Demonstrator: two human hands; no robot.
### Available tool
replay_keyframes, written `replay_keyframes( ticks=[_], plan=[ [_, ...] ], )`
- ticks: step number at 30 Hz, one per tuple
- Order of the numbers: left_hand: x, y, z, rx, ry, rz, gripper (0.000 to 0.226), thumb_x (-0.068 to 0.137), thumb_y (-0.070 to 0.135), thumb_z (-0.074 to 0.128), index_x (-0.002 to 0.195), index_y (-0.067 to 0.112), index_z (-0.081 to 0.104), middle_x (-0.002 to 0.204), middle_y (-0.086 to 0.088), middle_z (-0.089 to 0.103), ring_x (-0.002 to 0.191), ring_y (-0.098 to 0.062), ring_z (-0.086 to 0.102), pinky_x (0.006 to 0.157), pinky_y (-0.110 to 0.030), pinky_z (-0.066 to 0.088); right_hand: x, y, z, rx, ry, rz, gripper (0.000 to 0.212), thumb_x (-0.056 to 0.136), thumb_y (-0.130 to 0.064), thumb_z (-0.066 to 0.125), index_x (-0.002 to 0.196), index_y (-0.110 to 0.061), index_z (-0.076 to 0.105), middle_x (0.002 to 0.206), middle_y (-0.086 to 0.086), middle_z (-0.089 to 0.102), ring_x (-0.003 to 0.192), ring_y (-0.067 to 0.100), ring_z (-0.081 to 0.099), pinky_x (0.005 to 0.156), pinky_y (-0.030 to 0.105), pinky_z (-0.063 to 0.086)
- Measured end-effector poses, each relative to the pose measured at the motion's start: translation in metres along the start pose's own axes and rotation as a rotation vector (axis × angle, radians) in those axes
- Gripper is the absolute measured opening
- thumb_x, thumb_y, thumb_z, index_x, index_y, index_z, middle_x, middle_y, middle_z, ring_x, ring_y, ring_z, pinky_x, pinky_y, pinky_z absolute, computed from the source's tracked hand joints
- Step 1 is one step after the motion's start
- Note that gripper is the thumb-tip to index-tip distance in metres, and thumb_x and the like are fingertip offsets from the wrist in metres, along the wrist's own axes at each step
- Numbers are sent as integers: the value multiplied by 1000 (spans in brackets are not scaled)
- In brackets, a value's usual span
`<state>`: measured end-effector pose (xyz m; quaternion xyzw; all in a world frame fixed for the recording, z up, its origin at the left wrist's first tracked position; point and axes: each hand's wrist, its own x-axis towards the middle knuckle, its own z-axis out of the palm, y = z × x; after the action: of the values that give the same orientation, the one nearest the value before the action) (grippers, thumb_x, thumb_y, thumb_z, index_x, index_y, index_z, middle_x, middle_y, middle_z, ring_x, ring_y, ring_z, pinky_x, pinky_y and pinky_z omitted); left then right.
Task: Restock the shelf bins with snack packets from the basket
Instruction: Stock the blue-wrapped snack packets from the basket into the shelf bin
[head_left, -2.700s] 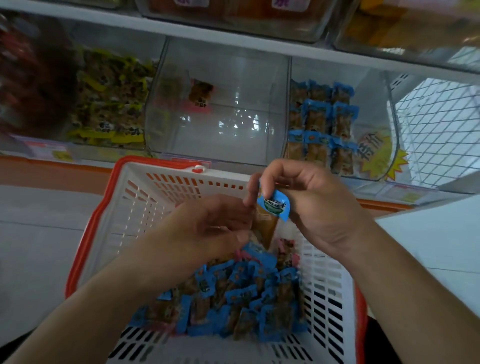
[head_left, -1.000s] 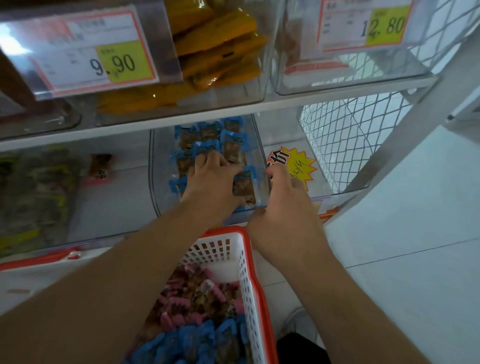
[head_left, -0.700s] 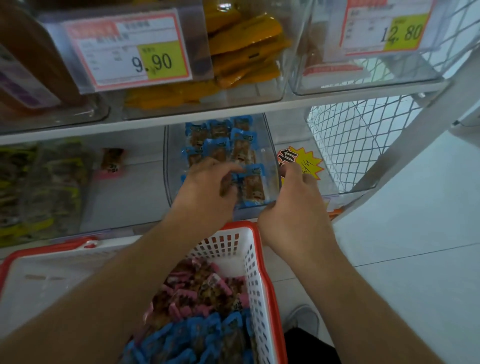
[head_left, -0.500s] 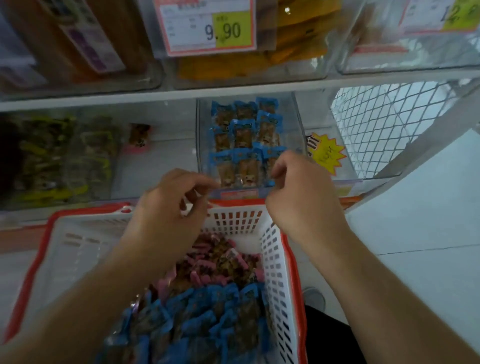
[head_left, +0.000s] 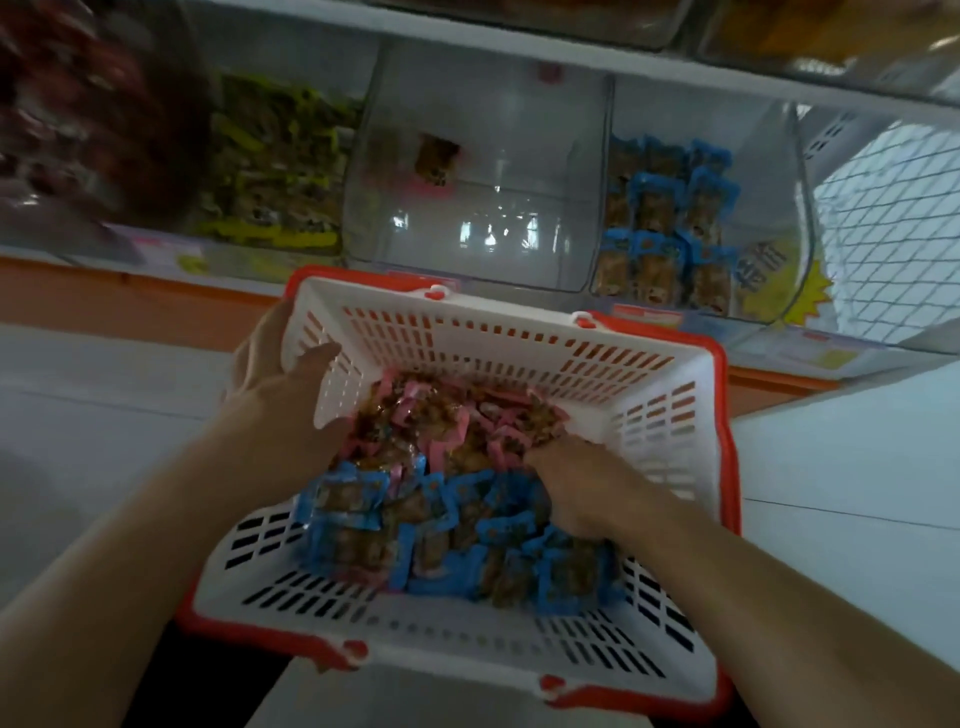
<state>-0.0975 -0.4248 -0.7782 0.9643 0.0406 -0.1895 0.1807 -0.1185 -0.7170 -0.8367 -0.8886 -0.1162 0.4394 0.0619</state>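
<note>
Shelf bins (head_left: 478, 208) of clear plastic stand behind our white slotted basket (head_left: 519, 338) with its red rim. Our left hand (head_left: 280, 395) grips the basket's left wall. Our right hand (head_left: 566, 483) digs among blue packets (head_left: 363, 519) and pink packets (head_left: 431, 415); its fingers are buried, so we cannot tell its grip. Everything is blurred.

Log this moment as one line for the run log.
left hand: grips basket wall | right hand: digging in blue packets | blue bin: part filled
</note>
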Motion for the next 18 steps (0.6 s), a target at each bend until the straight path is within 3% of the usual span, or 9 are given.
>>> replay_keyframes(
  ticks=[5,9,11,14,16,18],
  plan=[
    [6,7,-3,-78,37,-29,69,89,33,72,151,25,42,163,6,3,154,-35,6,124,-60,23,10,12,11,71,46,44,31,85,-1,66,83,-28,52,97,0,57,89,21,57,76,36,51],
    [2,29,-12,-103,186,69,55,91,26,69,143,20,50,158,-4,20,149,-34,16,118,-59,34,10,12,-5,167,76,71,21,92,-13,75,85,-22,58,95,2,60,87,22,59,80,39,54],
    [0,39,-14,-114,189,179,42,92,24,68,133,21,58,150,-1,34,141,-27,32,113,-46,44,5,13,-24,269,109,74,20,96,-15,75,88,-20,57,95,4,60,87,24,58,76,38,50],
    [0,53,-14,-240,29,233,21,97,26,66,117,33,67,127,16,58,113,-4,57,86,-11,46,-12,12,-59,449,228,48,20,98,-16,73,89,-27,58,101,-5,65,88,15,63,72,34,53],
    [-1,62,-10,-350,-101,221,19,96,30,68,112,41,67,108,23,66,95,3,65,75,-11,51,-23,8,-77,607,289,-11,17,99,-16,74,93,-28,63,101,-8,75,87,12,72,75,40,61],
    [-3,69,-5,-405,-206,249,27,91,36,75,116,44,67,100,24,68,92,8,66,78,-18,58,-32,1,-90,737,310,-110,15,98,-13,75,98,-25,66,92,-3,81,86,11,75,85,45,61]
  ],
)
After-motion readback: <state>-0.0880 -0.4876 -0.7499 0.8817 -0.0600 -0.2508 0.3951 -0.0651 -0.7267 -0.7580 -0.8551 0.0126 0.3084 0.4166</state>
